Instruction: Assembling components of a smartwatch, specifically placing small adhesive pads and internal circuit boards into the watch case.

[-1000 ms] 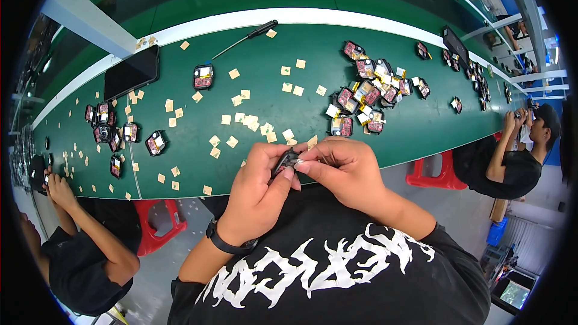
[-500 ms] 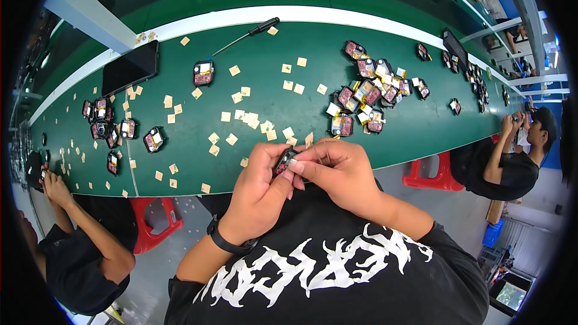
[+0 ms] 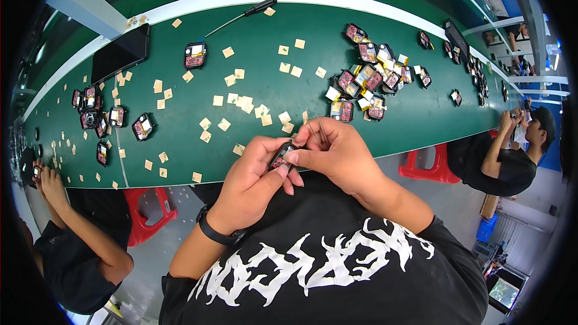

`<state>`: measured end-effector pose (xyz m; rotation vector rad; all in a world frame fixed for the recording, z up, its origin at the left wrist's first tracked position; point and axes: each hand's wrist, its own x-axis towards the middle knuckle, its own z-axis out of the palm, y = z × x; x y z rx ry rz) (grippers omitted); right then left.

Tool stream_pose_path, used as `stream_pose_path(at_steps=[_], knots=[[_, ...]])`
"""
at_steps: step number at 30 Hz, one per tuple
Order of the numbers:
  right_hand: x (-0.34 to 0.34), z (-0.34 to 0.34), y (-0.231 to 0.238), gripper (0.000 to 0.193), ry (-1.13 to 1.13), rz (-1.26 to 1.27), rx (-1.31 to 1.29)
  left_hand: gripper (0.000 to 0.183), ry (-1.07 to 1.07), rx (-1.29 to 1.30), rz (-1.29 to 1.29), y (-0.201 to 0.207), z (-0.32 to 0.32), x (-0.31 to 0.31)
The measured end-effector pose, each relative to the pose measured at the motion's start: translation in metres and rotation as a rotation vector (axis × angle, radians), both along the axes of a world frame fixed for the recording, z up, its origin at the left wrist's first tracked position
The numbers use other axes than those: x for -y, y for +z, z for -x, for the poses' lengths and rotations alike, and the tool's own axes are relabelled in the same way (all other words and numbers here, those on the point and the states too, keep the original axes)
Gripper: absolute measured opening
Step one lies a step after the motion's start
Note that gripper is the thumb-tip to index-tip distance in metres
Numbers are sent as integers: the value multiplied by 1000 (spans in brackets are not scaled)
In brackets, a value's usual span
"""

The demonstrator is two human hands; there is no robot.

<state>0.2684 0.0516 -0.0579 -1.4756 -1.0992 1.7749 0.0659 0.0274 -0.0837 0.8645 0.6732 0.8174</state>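
Note:
My left hand (image 3: pixel 256 171) grips a small black device housing (image 3: pixel 280 157) with a reddish circuit board inside, close to my body at the table's near edge. On the housing's upper face rests the thumb of my right hand (image 3: pixel 337 156). Thin metal prongs, which look like tweezers (image 3: pixel 321 130), stick up between the right fingers. The fingers hide part of the housing. Just beyond my hands lie loose square tan stickers (image 3: pixel 288 127). A pile of similar open housings (image 3: pixel 368 75), with boards and white battery-like pieces, sits to the right.
More housings (image 3: pixel 90 119) lie at left, and a single one (image 3: pixel 194 55) farther back. A screwdriver (image 3: pixel 241 17) and a black tablet-like panel (image 3: pixel 120 54) lie near the far edge. Co-workers sit at left and right, near red stools (image 3: pixel 150 216). The green table (image 3: pixel 253 162) runs across.
The view has shifted slightly, so the table items sit farther left and higher. My right fingers have lifted from the housing, showing the prongs more; the thumb stays on it.

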Motion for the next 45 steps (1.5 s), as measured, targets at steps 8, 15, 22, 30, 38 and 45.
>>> stream_pose_path(at_steps=[8,15,22,30,38,45], knots=[[11,1,11,19,26,30,20,38,54,-309,-66,14,-3,6],[16,4,24,16,180,-98,209,30,67,-335,-53,19,4,8],[18,8,21,16,171,-213,250,35,-47,-371,-76,27,7,4],[18,-5,28,17,116,-117,90,53,-20,-138,165,40,15,5],[24,-13,25,16,143,-227,74,53,-19,-342,-75,51,16,8],[19,-39,18,24,-11,-764,746,51,225,-469,-80,36,36,4]])
